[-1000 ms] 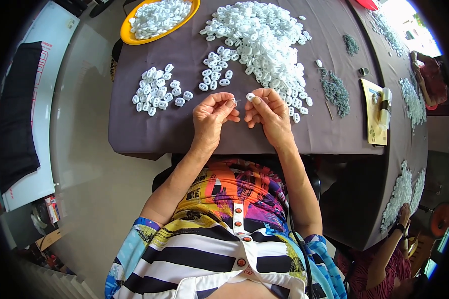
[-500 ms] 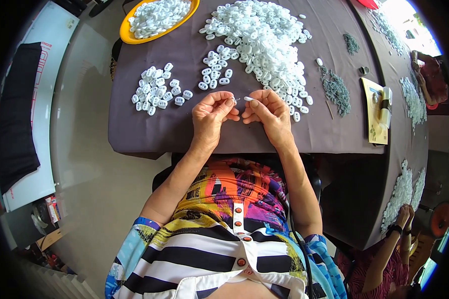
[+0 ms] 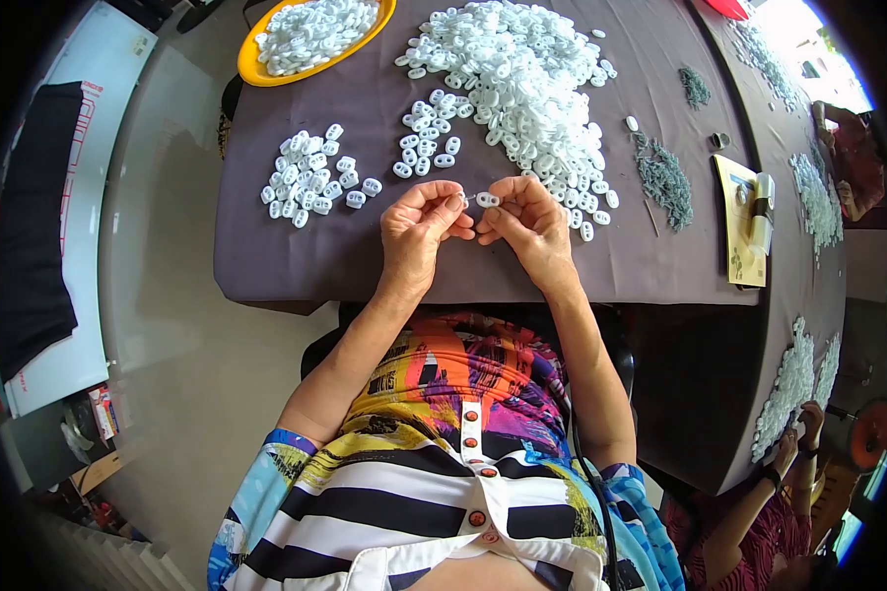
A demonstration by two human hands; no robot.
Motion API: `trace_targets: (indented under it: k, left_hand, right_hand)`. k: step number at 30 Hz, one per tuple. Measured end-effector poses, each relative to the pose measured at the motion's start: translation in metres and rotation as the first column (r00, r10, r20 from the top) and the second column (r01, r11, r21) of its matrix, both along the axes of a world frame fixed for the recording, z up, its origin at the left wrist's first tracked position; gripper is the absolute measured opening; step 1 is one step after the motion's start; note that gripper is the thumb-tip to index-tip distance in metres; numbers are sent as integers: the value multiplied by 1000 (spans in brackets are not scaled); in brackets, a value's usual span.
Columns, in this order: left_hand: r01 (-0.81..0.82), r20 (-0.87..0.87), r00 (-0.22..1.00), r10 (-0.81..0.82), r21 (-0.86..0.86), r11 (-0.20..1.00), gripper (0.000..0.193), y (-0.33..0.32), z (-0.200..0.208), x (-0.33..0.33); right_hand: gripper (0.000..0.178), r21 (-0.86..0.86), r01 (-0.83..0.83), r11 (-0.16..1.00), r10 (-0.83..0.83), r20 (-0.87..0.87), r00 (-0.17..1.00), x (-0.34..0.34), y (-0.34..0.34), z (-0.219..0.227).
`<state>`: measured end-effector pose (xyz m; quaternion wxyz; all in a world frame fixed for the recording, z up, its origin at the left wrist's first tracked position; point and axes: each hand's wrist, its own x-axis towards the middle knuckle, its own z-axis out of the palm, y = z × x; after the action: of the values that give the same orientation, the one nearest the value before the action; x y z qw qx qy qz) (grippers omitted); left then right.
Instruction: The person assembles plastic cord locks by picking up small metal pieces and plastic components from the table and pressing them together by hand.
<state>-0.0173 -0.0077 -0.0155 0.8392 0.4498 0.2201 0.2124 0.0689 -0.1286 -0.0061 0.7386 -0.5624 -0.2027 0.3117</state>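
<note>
Over the near part of the table, my left hand (image 3: 414, 234) and my right hand (image 3: 536, 231) meet almost fingertip to fingertip. Between my right thumb and fingers is a white oval two-holed plastic piece (image 3: 486, 199), its flat face with the holes turned up. My left fingers pinch a small white piece (image 3: 462, 200), mostly hidden, and a thin tip sticks out of it toward the oval piece. Just beyond my hands lie a small group of two-holed ovals (image 3: 425, 150) and a big heap of the same (image 3: 532, 118). Left of my left hand is a cluster of thicker white pieces (image 3: 310, 177).
A yellow tray (image 3: 249, 72) full of white pieces stands at the far left. Right of the heap lie small grey pieces (image 3: 666, 182), a thin stick (image 3: 651, 219) and a yellow pad (image 3: 742, 251). Another person's hands (image 3: 798, 438) work by white pieces (image 3: 786, 389) at the lower right.
The oval piece in my right fingers has turned from edge-on to face-up and come closer to my left fingertips. My left hand has stayed put. The other person's hands have moved apart.
</note>
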Motion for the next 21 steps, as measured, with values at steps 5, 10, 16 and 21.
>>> trace_targets:
  k: [5,10,16,21]
  left_hand:
    - [1,-2,1000,-1,-1,1000,11,0,0,0]
    - [7,5,1000,-7,3,1000,11,0,-1,0]
    - [30,-5,1000,-30,22,999,13,0,-1,-1]
    - [32,-13,999,-32,27,999,13,1,0,-1]
  right_hand:
    - [17,4,-7,1000,7,9,1000,0,0,-1]
    - [14,11,4,1000,-4,17,1000,0,0,0]
    - [12,-1,39,999,-39,-60,997,1,-1,1]
    - [12,-6,81,997,-81,-42,996,-1,2,-2]
